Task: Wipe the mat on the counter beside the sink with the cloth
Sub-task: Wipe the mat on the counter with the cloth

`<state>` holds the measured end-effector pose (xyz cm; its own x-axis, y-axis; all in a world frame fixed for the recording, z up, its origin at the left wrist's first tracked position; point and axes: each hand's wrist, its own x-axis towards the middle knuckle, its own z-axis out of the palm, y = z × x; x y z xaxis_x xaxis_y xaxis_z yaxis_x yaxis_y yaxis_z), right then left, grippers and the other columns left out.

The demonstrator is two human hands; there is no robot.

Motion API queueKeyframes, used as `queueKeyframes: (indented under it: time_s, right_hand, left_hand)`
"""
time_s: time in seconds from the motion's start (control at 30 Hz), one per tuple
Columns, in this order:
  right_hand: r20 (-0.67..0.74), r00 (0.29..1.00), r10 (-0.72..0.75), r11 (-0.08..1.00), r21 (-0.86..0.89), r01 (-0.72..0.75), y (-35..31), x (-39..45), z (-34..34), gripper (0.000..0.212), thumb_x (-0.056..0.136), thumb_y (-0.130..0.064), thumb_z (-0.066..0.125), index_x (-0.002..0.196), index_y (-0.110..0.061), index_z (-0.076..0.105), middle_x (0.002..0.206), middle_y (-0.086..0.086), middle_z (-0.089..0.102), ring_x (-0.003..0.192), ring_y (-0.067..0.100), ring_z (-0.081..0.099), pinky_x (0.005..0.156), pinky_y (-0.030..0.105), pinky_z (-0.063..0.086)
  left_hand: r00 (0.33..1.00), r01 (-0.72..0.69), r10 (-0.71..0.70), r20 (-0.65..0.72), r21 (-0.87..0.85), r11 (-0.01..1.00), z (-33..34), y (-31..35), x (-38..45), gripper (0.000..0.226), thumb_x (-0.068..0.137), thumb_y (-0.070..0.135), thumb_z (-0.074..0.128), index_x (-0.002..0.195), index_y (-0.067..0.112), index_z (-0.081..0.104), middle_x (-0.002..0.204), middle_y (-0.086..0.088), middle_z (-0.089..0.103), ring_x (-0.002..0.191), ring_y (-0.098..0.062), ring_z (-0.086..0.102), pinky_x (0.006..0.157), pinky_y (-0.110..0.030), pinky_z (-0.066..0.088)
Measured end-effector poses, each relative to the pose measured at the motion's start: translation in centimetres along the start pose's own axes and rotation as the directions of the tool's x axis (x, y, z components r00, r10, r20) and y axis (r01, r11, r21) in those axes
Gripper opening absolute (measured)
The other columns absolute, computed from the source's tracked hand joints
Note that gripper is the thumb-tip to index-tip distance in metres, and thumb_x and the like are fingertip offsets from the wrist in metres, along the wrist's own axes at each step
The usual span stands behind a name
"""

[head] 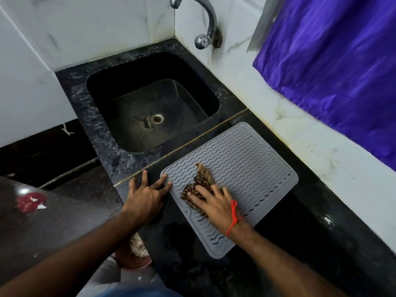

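The mat is a grey, rubbery rectangle with rounded corners, covered in rows of wavy ridges, lying flat on the dark counter at 4 o'clock from the black sink. The cloth is a small brown-and-tan striped rag, bunched up, on the mat's near-left part, at about 8 o'clock from the mat's middle.

Much of the cloth is hidden under the right hand, so its full size cannot be made out; 1 loose corner pokes out toward 12 o'clock. The tap is cut off by the top edge.

The right hand lies flat on the cloth, fingers spread moderately wide and fairly straight, pressing it down onto the mat; the cloth sticks out beyond the fingertips toward 11 o'clock. A red thread circles that wrist. The left hand rests on the counter at 9 o'clock from the cloth, fingers splayed wide, 2 fingertips touching the mat's left corner.
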<state>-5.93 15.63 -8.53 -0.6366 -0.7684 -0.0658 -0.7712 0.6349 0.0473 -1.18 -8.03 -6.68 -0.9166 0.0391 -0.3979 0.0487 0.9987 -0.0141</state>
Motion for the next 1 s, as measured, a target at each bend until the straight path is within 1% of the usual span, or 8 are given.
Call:
queueKeyframes:
  time_s: [0.1, 0.2, 0.3, 0.43, 0.57, 0.77, 0.87, 1.0]
  right_hand:
    - [0.032, 0.999, 0.013, 0.998, -0.056, -0.011, 4.3, -0.8, 0.4, 0.070, 0.076, -0.024, 0.064, 0.140, -0.036, 0.038, 0.139, 0.000, 0.046, 0.103, 0.033, 0.052, 0.081, 0.048, 0.046]
    - [0.127, 0.980, 0.153, 0.979, -0.159, -0.132, 11.4, -0.9, 0.3, 0.080, 0.077, -0.026, 0.069, 0.146, -0.036, 0.030, 0.146, 0.006, 0.039, 0.114, 0.039, 0.047, 0.090, 0.054, 0.043]
    - [0.198, 0.879, 0.434, 0.895, -0.208, -0.395, 19.1, -1.7, -0.3, 0.075, 0.087, -0.027, 0.057, 0.149, -0.038, 0.016, 0.154, 0.005, 0.023, 0.125, 0.041, 0.034, 0.099, 0.055, 0.035]
    - [0.190, 0.740, 0.645, 0.763, -0.110, -0.637, 22.6, -2.2, -0.2, 0.065, 0.089, -0.023, 0.048, 0.146, -0.042, 0.024, 0.151, 0.003, 0.026, 0.120, 0.040, 0.036, 0.098, 0.052, 0.037]
    - [0.177, 0.724, 0.667, 0.734, 0.011, -0.679, 18.6, -1.0, 0.0, 0.057, 0.089, -0.026, 0.047, 0.144, -0.033, 0.033, 0.147, 0.006, 0.027, 0.119, 0.040, 0.039, 0.099, 0.050, 0.039]
    - [0.153, 0.779, 0.608, 0.751, 0.207, -0.627, 3.5, -0.6, -0.2, 0.061, 0.083, -0.018, 0.057, 0.141, -0.018, 0.040, 0.141, 0.010, 0.032, 0.111, 0.034, 0.043, 0.097, 0.043, 0.044]
    - [0.113, 0.825, 0.554, 0.779, 0.280, -0.561, -3.3, -1.2, 0.0, 0.065, 0.073, -0.018, 0.066, 0.135, -0.014, 0.048, 0.138, 0.010, 0.040, 0.104, 0.033, 0.048, 0.090, 0.044, 0.050]
    - [0.091, 0.881, 0.464, 0.817, 0.340, -0.465, -8.4, -2.5, 0.2, 0.064, 0.063, -0.011, 0.066, 0.127, -0.009, 0.057, 0.133, 0.010, 0.048, 0.101, 0.034, 0.054, 0.088, 0.041, 0.052]
  left_hand:
    - [1.000, -0.006, 0.006, 0.002, -0.001, 1.000, 0.1, -0.1, 0.0, 0.063, 0.101, 0.036, 0.039, 0.156, 0.038, 0.008, 0.165, 0.013, -0.003, 0.148, -0.046, -0.001, 0.111, -0.068, 0.007]
    - [1.000, -0.006, 0.006, -0.011, -0.003, 1.000, 0.4, -0.1, 0.1, 0.063, 0.100, 0.036, 0.039, 0.155, 0.039, 0.009, 0.165, 0.013, -0.001, 0.148, -0.046, 0.001, 0.111, -0.067, 0.006]
    - [1.000, 0.001, -0.001, -0.015, 0.006, 1.000, 0.5, 0.1, 0.0, 0.062, 0.100, 0.039, 0.038, 0.155, 0.040, 0.009, 0.165, 0.014, -0.002, 0.149, -0.045, 0.002, 0.112, -0.066, 0.006]
    - [1.000, 0.020, -0.020, -0.015, -0.019, 1.000, 0.5, 0.3, 0.0, 0.063, 0.101, 0.038, 0.038, 0.155, 0.040, 0.008, 0.165, 0.013, -0.004, 0.149, -0.045, 0.000, 0.112, -0.067, 0.005]
    - [1.000, 0.023, -0.024, -0.016, -0.034, 0.999, 0.4, 0.3, 0.1, 0.063, 0.101, 0.036, 0.039, 0.155, 0.039, 0.007, 0.165, 0.013, -0.005, 0.149, -0.044, 0.000, 0.112, -0.067, 0.005]
    - [1.000, 0.010, -0.010, -0.004, -0.050, 0.999, 0.5, 0.0, 0.1, 0.062, 0.100, 0.035, 0.041, 0.155, 0.039, 0.011, 0.165, 0.013, -0.001, 0.149, -0.045, 0.003, 0.110, -0.069, 0.008]
    - [1.000, 0.000, 0.000, 0.000, -0.030, 1.000, 0.6, 0.0, 0.0, 0.063, 0.100, 0.036, 0.040, 0.155, 0.038, 0.010, 0.165, 0.012, -0.002, 0.149, -0.045, 0.003, 0.110, -0.068, 0.008]
    - [1.000, -0.007, 0.007, 0.000, -0.014, 1.000, 0.5, -0.2, 0.1, 0.064, 0.100, 0.036, 0.040, 0.156, 0.038, 0.009, 0.165, 0.013, -0.002, 0.148, -0.045, 0.003, 0.110, -0.068, 0.010]
